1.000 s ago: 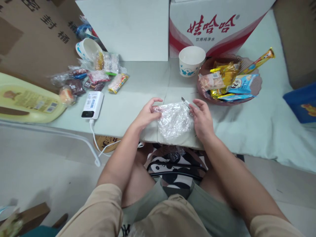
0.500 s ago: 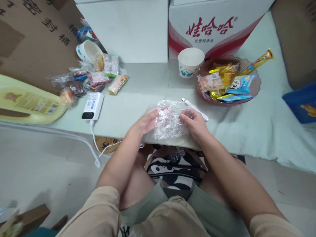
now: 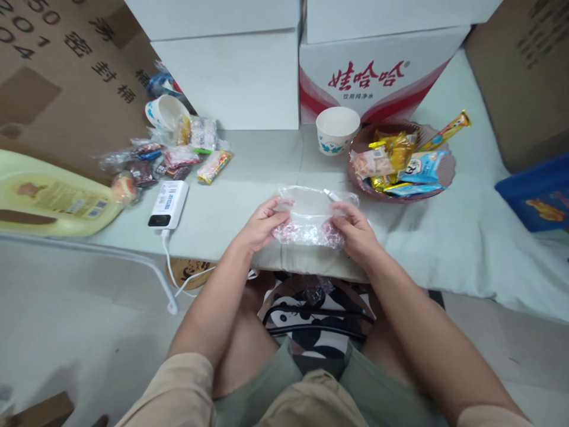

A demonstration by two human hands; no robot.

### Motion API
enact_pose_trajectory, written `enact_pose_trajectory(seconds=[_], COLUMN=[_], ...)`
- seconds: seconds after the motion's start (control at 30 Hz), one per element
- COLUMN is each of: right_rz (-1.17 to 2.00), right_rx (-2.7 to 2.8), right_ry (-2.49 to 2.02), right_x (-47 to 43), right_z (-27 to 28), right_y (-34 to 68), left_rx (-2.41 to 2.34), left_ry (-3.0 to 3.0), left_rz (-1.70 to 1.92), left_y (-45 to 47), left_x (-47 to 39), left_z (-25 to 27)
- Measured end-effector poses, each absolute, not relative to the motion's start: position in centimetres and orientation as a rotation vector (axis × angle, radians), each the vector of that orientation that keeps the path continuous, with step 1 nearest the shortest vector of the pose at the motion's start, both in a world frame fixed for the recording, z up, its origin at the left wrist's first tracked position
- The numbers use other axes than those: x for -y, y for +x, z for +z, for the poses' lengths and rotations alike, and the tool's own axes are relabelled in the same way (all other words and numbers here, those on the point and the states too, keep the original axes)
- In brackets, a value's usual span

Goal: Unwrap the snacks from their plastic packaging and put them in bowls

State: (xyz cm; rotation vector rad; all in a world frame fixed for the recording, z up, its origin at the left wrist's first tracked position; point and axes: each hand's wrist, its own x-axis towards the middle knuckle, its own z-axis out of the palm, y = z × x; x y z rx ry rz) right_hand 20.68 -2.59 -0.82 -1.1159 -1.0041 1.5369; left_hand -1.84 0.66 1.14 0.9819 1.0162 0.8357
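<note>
From my remote station, through the head view, I find both hands engaged on one item, a crinkled sheet of clear plastic film (image 3: pixel 306 234). It is stretched between them above the front edge of the bench (image 3: pixel 258 172), which is draped in pale green cloth; I cannot tell whether the film touches the cloth. The left hand (image 3: pixel 262 225) is narrow, thumb and fingers pinching the film's left side. The right hand (image 3: pixel 353 231) is likewise narrow, gripping the right side. Just beyond the right fingers shows the tip of a slim white tool (image 3: pixel 328 194), the remainder obscured. Noted behind the right hand: a paper cup (image 3: pixel 338 142), upright, just beside a pink bowl (image 3: pixel 450 166) containing wrapped snacks (image 3: pixel 406 160). Noted to the left, well apart from the film: a white power bank (image 3: pixel 171 201) with its cable (image 3: pixel 168 255) connected, and assorted loose packets (image 3: pixel 180 157).
</note>
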Motion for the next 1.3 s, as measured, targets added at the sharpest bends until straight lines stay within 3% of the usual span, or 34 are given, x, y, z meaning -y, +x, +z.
enact_pose_trajectory(seconds=[0.13, 0.43, 0.57, 0.73, 0.9, 1.07, 1.3], right_rz=[1.640, 1.424, 1.134, 0.900, 1.153, 1.356, 0.723], right_rx=[1.000, 0.900, 0.848, 1.162, 1.220, 1.012, 1.227], right_ry=[-0.956, -1.297, -1.326, -1.296, -1.115, -1.110, -1.461], right_x=[2.5, 2.5, 2.6, 4.2, 4.7, 4.7, 4.8], right_z=[-0.7, -1.9, -2.0, -0.8, 0.4, 1.7, 2.1], right_y=[21.3, 21.1, 21.2, 20.2, 18.2, 16.8, 17.3], left_rx=[-0.855, -0.983, -1.193, -1.100, -0.798, -0.868, -1.045], left_ry=[0.949, 1.270, 1.352, 1.556, 1.589, 1.669, 1.639], left_rz=[0.827, 0.795, 1.082, 0.963, 0.937, 0.999, 1.000], left_y=[-2.3, -2.0, -1.6, 0.7, 1.9, 1.4, 1.2], left_x=[-1.1, -1.4, -1.4, 0.5, 1.4, 1.0, 1.3], left_z=[1.3, 0.1, -0.4, -0.7, -0.5, 0.3, 1.5])
